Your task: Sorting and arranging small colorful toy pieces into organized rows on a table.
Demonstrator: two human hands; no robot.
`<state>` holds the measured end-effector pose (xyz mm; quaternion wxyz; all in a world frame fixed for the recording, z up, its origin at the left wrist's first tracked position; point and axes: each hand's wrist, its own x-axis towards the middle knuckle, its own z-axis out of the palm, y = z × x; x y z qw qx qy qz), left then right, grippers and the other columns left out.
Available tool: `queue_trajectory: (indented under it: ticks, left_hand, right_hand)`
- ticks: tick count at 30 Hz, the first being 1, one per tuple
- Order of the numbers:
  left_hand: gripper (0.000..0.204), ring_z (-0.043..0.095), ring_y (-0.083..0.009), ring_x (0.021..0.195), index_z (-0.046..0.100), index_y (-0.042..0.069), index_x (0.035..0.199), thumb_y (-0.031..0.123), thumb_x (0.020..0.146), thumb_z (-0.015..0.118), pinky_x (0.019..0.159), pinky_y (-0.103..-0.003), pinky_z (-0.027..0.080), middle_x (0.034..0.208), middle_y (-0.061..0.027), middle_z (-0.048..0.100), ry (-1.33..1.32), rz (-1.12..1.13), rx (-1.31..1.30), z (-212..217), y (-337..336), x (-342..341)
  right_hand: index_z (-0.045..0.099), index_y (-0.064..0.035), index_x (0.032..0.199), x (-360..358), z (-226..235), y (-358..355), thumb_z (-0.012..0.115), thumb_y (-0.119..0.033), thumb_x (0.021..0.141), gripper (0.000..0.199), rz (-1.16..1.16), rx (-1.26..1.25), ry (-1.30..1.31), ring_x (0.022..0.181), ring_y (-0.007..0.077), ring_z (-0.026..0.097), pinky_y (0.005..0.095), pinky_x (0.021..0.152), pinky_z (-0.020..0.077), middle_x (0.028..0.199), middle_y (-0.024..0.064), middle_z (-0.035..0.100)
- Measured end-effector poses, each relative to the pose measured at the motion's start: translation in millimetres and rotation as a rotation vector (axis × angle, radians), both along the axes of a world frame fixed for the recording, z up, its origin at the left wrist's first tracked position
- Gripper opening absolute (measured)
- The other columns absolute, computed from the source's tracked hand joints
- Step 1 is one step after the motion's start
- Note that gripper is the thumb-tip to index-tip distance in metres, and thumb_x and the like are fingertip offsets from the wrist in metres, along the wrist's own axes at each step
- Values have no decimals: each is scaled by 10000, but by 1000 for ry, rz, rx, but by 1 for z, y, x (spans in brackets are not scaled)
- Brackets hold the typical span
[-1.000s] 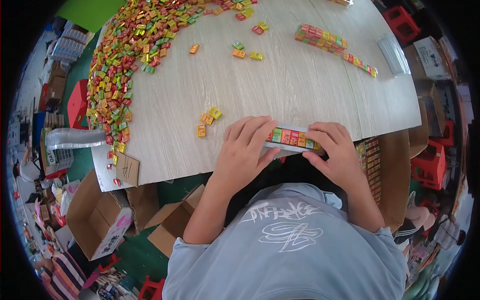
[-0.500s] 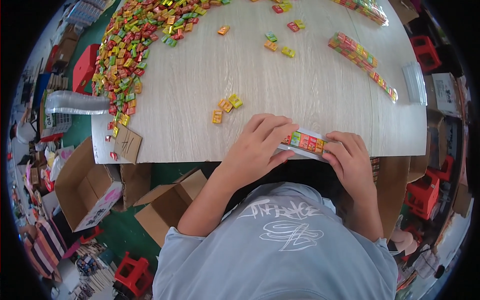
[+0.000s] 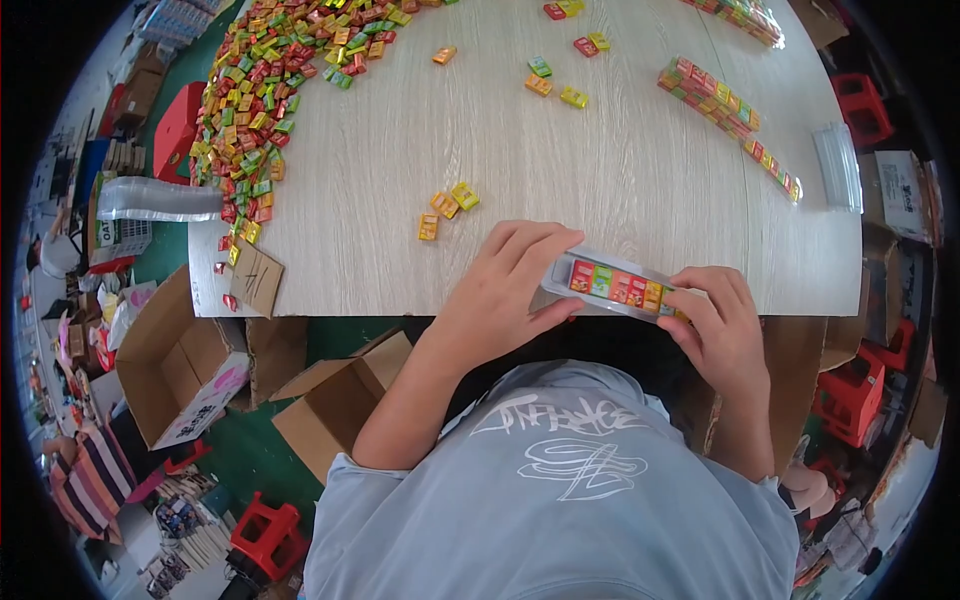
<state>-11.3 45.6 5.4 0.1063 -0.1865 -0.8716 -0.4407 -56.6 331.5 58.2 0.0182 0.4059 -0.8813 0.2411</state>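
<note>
leftward, heaped packets [image 3: 258, 95] crowd the table [image 3: 355, 210] while left hand [image 3: 503, 290] and right hand [image 3: 724, 318], half-curled, pinch a tray [image 3: 561, 274].

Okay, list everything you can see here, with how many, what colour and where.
Table: one, pale wood-grain, centre
Plastic tray: one, clear, table's near edge
Packet row: one, red, green, orange, yellow, inside the tray
Packet heap: one, uncountable pieces, mixed colours, table's left
Loose packets: several, mixed colours, mid-table
Packet blocks: two, mixed colours, table's far right
Packet strip: one, mixed colours, table's right
Plastic stacks: two, clear, table's left and right edges
Cardboard piece: one, brown, near left corner
Cardboard boxes: several, brown, around the table
Stools: several, red, both sides
Shirt: one, light blue, bottom centre
Left hand: one, bare, tray's left end
Right hand: one, bare, tray's right end
</note>
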Motion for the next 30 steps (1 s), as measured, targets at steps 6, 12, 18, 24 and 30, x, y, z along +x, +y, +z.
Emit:
queue_trajectory:
  ticks: [6,12,18,24,30]
  left_hand:
    - [681,573,-349,1214,581,68,1378,183,787,901,1037,-435,490,1330,-130,627,36,6,-68,-2,2,0]
    - [673,581,-345,1198,581,64,1372,235,801,895,1029,-424,492,1302,-117,650,47,65,-91,-2,3,3]
    - [711,585,-350,1178,533,45,1433,239,828,850,1031,-445,495,1305,-134,637,76,61,-95,-5,5,2]
    - [706,592,-352,1179,540,48,1412,164,796,864,1025,-434,496,1304,-119,652,86,49,-70,-5,5,4]
    - [696,587,-355,1189,544,50,1413,165,796,844,1021,-442,502,1331,-124,631,103,43,-88,-5,3,5]
  right_hand:
    - [669,-50,1033,-7,-3,42,774,-87,866,200,-49,-3,92,1046,343,646,442,900,527,1140,137,668]
    - [655,-16,1060,-53,-24,135,679,-22,945,118,-381,122,228,1147,359,625,449,985,505,1199,159,640]
    - [629,-2,1110,-102,-37,196,622,-90,1035,116,-465,230,395,1136,342,620,428,978,507,1202,144,639]
    - [614,4,1128,-128,-49,197,614,-90,1046,124,-451,176,337,1155,346,618,427,990,501,1226,144,640]
    - [622,10,1160,-136,-50,175,572,-116,1069,163,-470,228,153,1260,357,594,428,1097,453,1324,171,634]
